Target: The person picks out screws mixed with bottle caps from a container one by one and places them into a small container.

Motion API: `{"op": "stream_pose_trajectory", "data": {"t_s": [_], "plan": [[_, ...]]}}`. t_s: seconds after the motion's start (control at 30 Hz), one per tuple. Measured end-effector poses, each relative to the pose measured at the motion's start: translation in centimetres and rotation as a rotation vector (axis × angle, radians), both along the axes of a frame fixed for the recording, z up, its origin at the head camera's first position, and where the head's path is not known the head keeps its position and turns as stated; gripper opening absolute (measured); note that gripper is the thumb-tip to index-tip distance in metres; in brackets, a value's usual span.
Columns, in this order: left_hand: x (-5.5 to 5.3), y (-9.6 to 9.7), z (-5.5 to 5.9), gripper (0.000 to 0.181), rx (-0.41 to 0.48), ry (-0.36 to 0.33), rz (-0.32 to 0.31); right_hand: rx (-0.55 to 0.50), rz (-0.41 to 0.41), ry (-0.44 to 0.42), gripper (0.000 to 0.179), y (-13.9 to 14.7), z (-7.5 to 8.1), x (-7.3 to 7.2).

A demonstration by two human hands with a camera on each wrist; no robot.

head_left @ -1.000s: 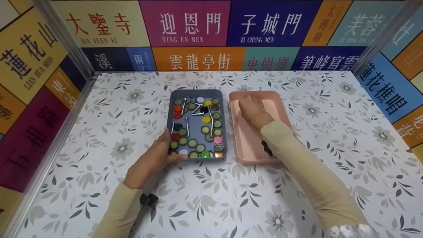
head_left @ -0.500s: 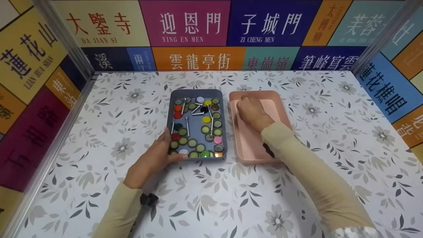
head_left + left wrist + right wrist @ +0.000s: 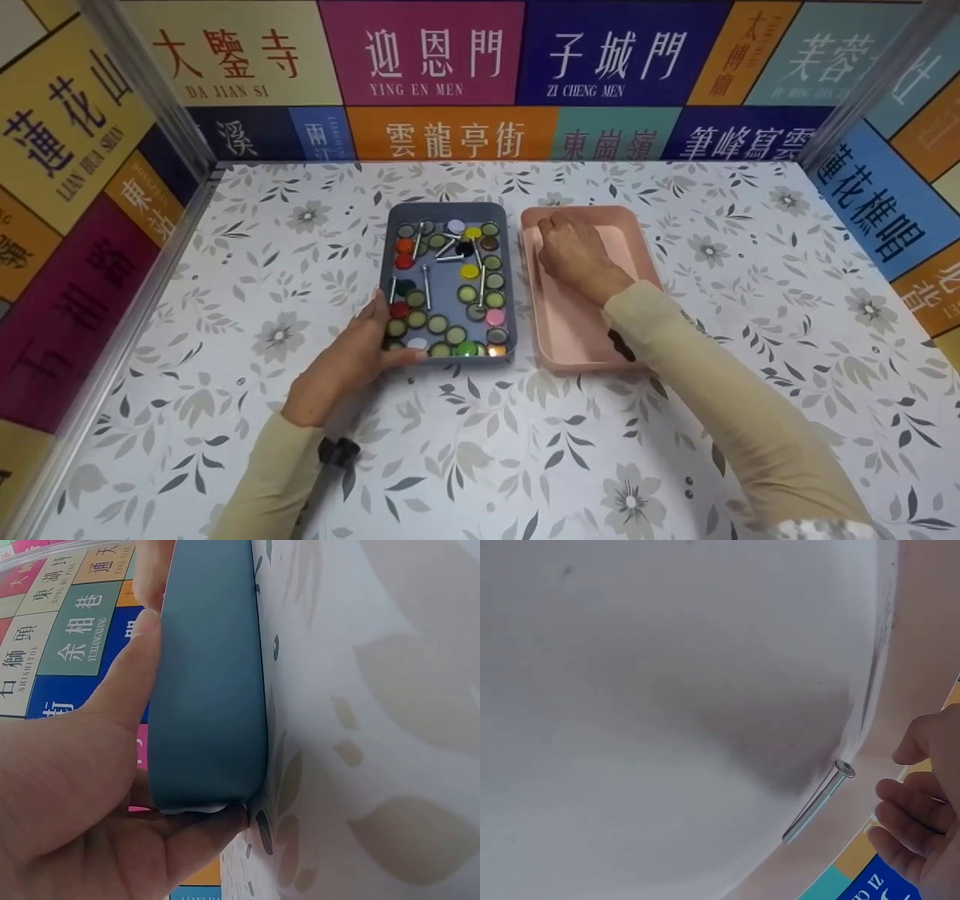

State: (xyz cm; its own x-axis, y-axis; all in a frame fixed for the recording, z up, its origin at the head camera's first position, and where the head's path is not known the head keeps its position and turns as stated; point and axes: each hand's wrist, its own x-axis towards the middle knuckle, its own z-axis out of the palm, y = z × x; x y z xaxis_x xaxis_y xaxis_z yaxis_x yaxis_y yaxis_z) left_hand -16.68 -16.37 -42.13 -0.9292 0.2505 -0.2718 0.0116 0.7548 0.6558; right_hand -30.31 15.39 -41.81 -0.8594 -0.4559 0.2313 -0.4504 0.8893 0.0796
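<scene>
fingers of our left hand clamp the grey tray at its near left corner, while those of our right hand curl loosely, thumb apart, at the far left of the pink tray. we've a floral bench underneath, trays side by side. one silver bolt lies against the pink wall, just beside our fingers; grey side, more bolts, plus scattered bottle caps.
</scene>
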Motion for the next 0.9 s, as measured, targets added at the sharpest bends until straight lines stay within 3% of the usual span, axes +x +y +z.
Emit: {"op": "stream_pose_trajectory", "data": {"t_s": [0.3,0.57,0.9], "plan": [[-0.1,0.0,-0.1,0.119,-0.01,0.017,-0.004,-0.104,0.038,-0.034,0.031,-0.2,0.5,0.1],[-0.3,0.0,-0.1,0.118,-0.006,0.009,-0.011,-0.115,0.138,0.056,0.026,-0.1,0.6,0.7],[-0.3,-0.1,-0.2,0.119,0.009,0.024,-0.017,-0.136,0.136,-0.049,0.025,-1.2,1.8,1.8]]}}
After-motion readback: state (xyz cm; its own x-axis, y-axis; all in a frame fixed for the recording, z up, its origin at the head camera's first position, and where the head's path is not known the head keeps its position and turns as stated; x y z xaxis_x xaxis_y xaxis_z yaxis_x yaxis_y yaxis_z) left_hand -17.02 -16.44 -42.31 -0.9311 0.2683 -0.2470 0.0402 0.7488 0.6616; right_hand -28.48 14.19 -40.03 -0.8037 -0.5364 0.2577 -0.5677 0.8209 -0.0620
